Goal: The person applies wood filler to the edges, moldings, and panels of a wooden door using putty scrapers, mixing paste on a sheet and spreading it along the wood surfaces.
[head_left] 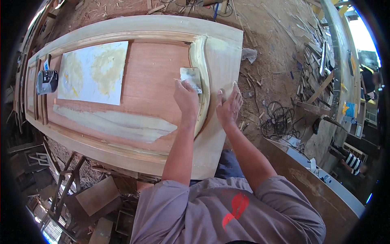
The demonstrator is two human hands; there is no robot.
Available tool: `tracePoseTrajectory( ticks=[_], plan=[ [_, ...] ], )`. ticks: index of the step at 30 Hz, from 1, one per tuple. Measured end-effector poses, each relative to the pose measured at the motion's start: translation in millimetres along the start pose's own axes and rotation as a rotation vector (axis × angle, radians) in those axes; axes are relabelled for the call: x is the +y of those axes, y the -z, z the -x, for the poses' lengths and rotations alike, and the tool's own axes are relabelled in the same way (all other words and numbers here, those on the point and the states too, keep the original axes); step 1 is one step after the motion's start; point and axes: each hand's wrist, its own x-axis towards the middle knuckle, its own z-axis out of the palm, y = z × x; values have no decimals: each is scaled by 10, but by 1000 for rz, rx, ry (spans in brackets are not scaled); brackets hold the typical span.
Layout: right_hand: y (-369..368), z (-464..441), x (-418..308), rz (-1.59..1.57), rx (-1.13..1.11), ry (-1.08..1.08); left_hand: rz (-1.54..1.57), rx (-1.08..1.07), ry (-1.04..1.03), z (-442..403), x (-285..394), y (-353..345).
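At the far left, a tin [48,82] with a dark label is sitting near the narrow wooden bars of a large panelled door [225,53], which is lying flat across the view. Just right of the tin, a white sheet [92,73] bearing yellowish smears is resting on the door's reddish inner panel [152,77]. Below the sheet, a long pale patch [115,124] is stretching along that same panel, narrowing towards its right end.

Further right, the left hand [187,97] is holding a broad, smudged scraper [191,77], its grip closing firmly around the tool; the blade is lying just beside a curved moulding [199,55], and whether the two are touching is hard to tell. To the right, the right hand [230,106] is reaching over the door's pale outer border, its grip opening loosely with thumb and fingers spreading apart, whitish residue showing on the fingertips.

Beyond the door's edge, a crumpled plastic bag [249,55] and a tangle of dark cable [278,122] are lying on the ground, with wood scraps [315,57] piling up farther right.
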Motion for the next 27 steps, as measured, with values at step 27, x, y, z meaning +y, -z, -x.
tracePoseTrajectory(
  ticks=[27],
  plan=[
    [20, -33, -3, -6, 3, 19, -77, -29, -34, -914, 209, -294]
  ],
)
